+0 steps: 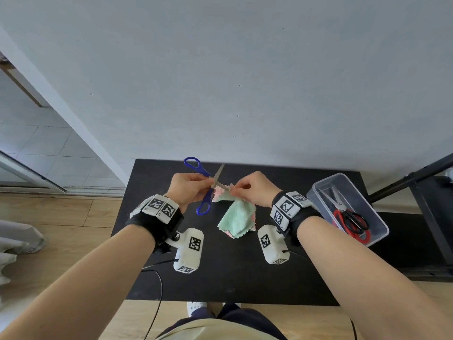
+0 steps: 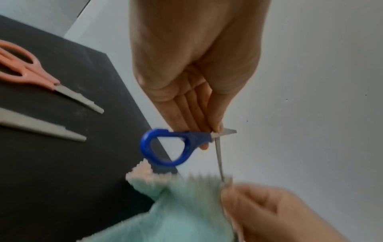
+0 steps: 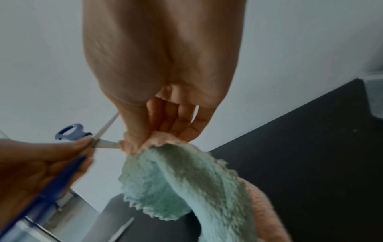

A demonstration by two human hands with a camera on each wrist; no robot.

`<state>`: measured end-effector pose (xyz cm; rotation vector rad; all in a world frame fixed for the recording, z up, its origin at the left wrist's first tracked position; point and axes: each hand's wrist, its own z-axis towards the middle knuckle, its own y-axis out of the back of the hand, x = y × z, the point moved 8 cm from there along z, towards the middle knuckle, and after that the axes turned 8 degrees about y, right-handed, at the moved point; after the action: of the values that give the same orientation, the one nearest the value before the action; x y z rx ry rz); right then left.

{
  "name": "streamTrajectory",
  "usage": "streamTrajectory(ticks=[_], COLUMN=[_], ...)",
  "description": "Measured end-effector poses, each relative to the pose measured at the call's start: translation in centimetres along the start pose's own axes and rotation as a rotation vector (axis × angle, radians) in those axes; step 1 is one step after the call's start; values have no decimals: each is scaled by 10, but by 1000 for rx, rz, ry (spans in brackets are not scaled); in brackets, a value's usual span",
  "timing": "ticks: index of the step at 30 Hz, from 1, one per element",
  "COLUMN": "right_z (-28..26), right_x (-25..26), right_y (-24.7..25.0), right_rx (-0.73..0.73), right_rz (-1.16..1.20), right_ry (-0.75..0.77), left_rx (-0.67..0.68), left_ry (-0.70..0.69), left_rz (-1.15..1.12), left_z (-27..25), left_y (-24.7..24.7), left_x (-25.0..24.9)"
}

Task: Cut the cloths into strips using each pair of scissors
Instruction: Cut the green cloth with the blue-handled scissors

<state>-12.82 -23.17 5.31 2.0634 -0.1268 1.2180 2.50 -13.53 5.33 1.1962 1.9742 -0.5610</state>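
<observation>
Left hand [image 1: 187, 188] pinches blue-handled scissors [image 1: 204, 190] near pivot, blades spread, loops unused. Right hand [image 1: 255, 188] pinches mint-pink cloth [image 1: 236, 217] edge, rest draped on black table [image 1: 245, 278]. Risk: lower blade tip near right fingertips [image 2: 230, 185], nick likely; weak grip, cloth bunches uncut.

The left hand [image 2: 192, 68] pinches the blue scissors [image 2: 176, 145] near the pivot – blades spread, one tip touching the green cloth [image 2: 182, 212] pinched by the right hand [image 2: 269, 212] at five o'clock. Pink scissors [image 2: 31, 70] lie on the black table [image 2: 62, 163] at nine o'clock.
</observation>
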Motion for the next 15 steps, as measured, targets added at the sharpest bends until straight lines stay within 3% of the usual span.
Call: streamTrajectory(ticks=[5,15], right_z=[-8,0], right_x=[-18,-7], right_y=[16,24], right_rx=[-66,-127], right_rz=[41,178], right_ry=[-6,41], left_rx=[-11,125], left_ry=[68,119], left_rz=[65,257], left_z=[2,-5], left_y=[22,2], left_x=[1,17])
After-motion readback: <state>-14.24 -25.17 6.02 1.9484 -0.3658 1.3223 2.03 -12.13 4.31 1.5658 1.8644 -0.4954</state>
